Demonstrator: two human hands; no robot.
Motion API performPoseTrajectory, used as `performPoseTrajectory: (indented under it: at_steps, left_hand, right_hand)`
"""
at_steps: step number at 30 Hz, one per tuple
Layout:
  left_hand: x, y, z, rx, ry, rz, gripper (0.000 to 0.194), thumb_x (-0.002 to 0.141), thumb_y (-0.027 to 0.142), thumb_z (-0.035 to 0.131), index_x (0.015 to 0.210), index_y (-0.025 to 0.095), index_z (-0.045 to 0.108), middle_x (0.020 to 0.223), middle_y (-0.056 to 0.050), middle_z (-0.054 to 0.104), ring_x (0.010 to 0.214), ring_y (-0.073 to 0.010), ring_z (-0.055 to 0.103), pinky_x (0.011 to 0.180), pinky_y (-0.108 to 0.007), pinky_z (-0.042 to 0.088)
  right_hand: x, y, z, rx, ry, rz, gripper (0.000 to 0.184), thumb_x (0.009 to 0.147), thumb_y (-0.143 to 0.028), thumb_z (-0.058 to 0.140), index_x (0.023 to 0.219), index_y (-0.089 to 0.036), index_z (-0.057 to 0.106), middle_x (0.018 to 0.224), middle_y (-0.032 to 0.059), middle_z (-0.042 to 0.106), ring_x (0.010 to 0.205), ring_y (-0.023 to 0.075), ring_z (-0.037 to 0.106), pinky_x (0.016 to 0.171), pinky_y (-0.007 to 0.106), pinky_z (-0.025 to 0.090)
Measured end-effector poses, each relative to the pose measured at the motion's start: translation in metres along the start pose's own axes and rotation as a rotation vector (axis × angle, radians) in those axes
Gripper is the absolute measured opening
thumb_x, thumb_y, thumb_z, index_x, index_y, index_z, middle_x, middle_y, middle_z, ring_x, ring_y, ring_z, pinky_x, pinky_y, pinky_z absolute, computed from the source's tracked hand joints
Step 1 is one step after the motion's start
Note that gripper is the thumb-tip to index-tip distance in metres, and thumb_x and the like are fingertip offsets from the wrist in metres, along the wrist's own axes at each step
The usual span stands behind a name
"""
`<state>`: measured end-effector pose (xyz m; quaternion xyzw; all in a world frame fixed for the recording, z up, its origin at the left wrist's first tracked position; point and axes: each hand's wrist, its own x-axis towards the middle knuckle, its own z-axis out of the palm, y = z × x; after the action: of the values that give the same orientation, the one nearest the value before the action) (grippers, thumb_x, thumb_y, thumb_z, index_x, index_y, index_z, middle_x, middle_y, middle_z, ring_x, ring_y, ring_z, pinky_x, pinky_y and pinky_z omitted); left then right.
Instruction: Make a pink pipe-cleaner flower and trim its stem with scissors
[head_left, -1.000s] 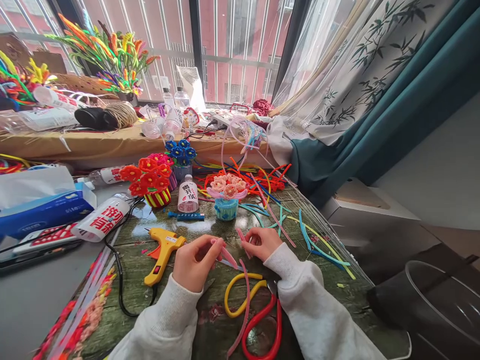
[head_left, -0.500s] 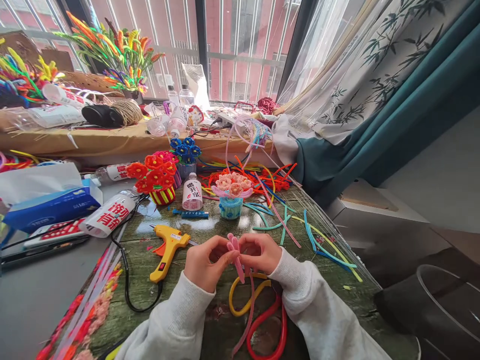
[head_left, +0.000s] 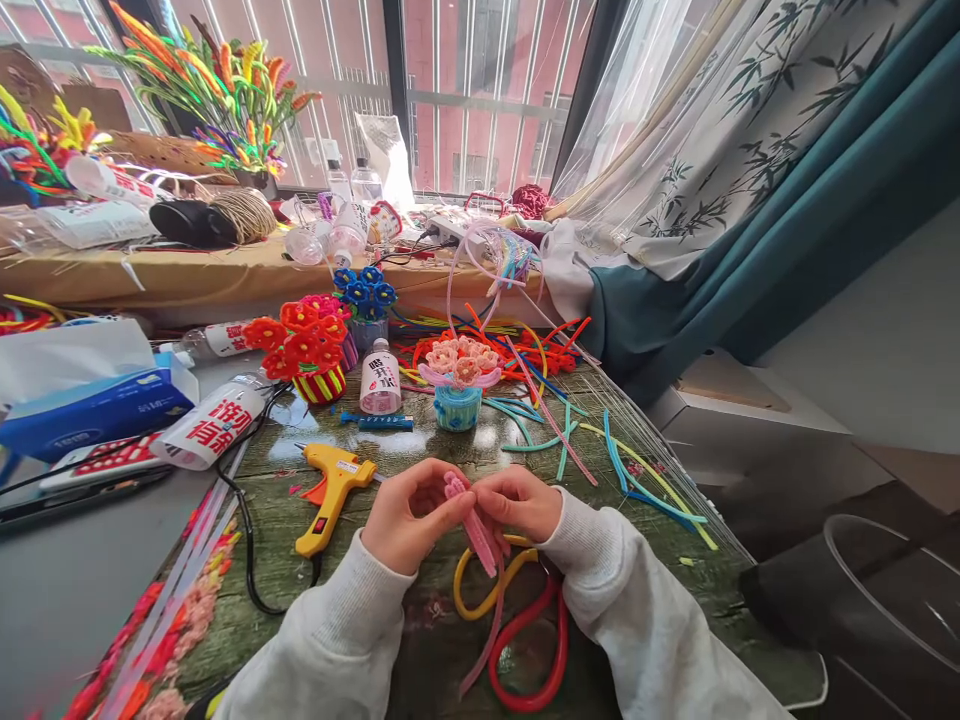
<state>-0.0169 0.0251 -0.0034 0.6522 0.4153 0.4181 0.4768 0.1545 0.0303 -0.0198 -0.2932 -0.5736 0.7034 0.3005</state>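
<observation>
Pink pieces: formerly held apart, one in each hand, they are now brought together as a single pink bundle [head_left: 480,535] between the two hands, above the table [head_left: 652,610]. The lengths lie side by side, the lower ends angled down.

Left hand [head_left: 405,525]: closed, gripping the bundle between thumb and fingers. Right hand [head_left: 525,505]: fingertips closed against the bundle beside the left thumb, apparently pinching it; the contact point is partly hidden.

A pink strand [head_left: 493,625] hangs below the hands, between the yellow loop [head_left: 466,608] and the red loop [head_left: 561,640]. The glue gun [head_left: 330,500] lies on its side, left of the left hand. The blue pot [head_left: 457,410] of pink flowers stands beyond both hands.
</observation>
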Motion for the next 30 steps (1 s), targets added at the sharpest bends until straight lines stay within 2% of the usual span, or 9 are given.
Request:
performPoseTrajectory:
  at_steps: [5,7,9,12,16,19,22,26,30]
  left_hand:
    - [0.002,0.008,-0.002,0.183,-0.023,0.042,0.048,0.078,0.061,0.054,0.090,0.015,0.060,0.071,-0.004,0.065,0.060,-0.0151,0.061,0.053,-0.024,0.048]
    - [0.001,0.012,-0.005,0.335,0.001,0.052,0.041,0.082,0.056,0.051,0.091,0.016,0.060,0.069,-0.004,0.065,0.059,-0.0153,0.060,0.053,-0.024,0.046]
    - [-0.002,0.016,-0.004,0.519,-0.002,0.052,0.031,0.084,0.048,0.052,0.077,0.019,0.060,0.060,-0.002,0.062,0.054,-0.0154,0.057,0.052,-0.025,0.041]
    - [-0.013,0.016,0.010,0.755,-0.131,0.050,0.025,0.079,0.033,0.060,0.058,0.021,0.056,0.052,-0.002,0.060,0.051,-0.0189,0.060,0.051,-0.026,0.037]
    - [-0.024,0.007,0.040,0.952,-0.250,0.043,0.011,0.071,0.023,0.067,0.063,0.019,0.059,0.062,-0.007,0.068,0.058,-0.0273,0.067,0.049,-0.028,0.039]
    - [-0.024,0.002,0.048,1.017,-0.264,0.054,0.009,0.073,0.015,0.059,0.065,0.019,0.058,0.062,-0.007,0.068,0.056,-0.0267,0.067,0.048,-0.028,0.038]
    - [-0.019,0.005,0.031,1.002,-0.239,0.110,0.010,0.077,0.015,0.052,0.070,0.021,0.055,0.066,-0.003,0.069,0.058,-0.0215,0.065,0.050,-0.027,0.038]
    - [-0.008,0.018,-0.009,0.962,-0.109,0.141,0.018,0.089,0.026,0.040,0.076,0.022,0.053,0.063,0.000,0.068,0.053,-0.0164,0.061,0.051,-0.027,0.037]
    - [0.000,0.027,-0.030,0.748,0.134,0.437,0.017,0.092,0.030,0.044,0.087,0.022,0.058,0.063,0.004,0.070,0.058,-0.0134,0.064,0.068,-0.028,0.042]
  right_hand:
    - [-0.006,-0.006,0.000,-0.038,0.028,0.038,0.046,0.070,-0.056,0.072,0.078,-0.010,0.072,0.054,-0.0008,0.063,0.040,0.0065,0.049,0.037,0.017,0.034]
    - [-0.008,-0.010,-0.005,-0.062,0.140,0.002,0.046,0.071,-0.056,0.072,0.075,-0.010,0.072,0.054,0.0003,0.064,0.040,0.0070,0.049,0.037,0.018,0.033]
    - [-0.010,-0.014,-0.012,-0.101,0.286,-0.053,0.046,0.072,-0.057,0.071,0.073,-0.011,0.072,0.053,0.0003,0.063,0.039,0.0070,0.049,0.037,0.018,0.033]
    - [-0.009,-0.017,-0.023,-0.130,0.435,-0.114,0.048,0.069,-0.060,0.071,0.072,-0.012,0.070,0.049,-0.0017,0.059,0.037,0.0067,0.046,0.036,0.019,0.033]
    - [-0.004,-0.014,-0.022,-0.150,0.510,-0.155,0.046,0.065,-0.059,0.074,0.069,-0.013,0.069,0.047,-0.0032,0.056,0.037,0.0073,0.045,0.035,0.020,0.033]
    - [-0.001,-0.011,-0.015,-0.169,0.525,-0.168,0.044,0.064,-0.057,0.076,0.067,-0.013,0.068,0.049,-0.0021,0.058,0.035,0.0070,0.043,0.034,0.021,0.033]
    - [-0.002,-0.012,-0.009,-0.192,0.556,-0.166,0.045,0.066,-0.057,0.074,0.067,-0.013,0.068,0.045,-0.0028,0.055,0.033,0.0068,0.042,0.032,0.020,0.030]
    - [-0.006,-0.019,-0.007,-0.175,0.566,-0.144,0.045,0.070,-0.058,0.071,0.070,-0.013,0.068,0.047,-0.0023,0.057,0.032,0.0061,0.042,0.032,0.020,0.027]
    - [-0.008,-0.021,-0.003,-0.126,0.517,-0.139,0.045,0.071,-0.058,0.070,0.071,-0.013,0.069,0.048,-0.0022,0.057,0.032,0.0055,0.042,0.032,0.019,0.027]
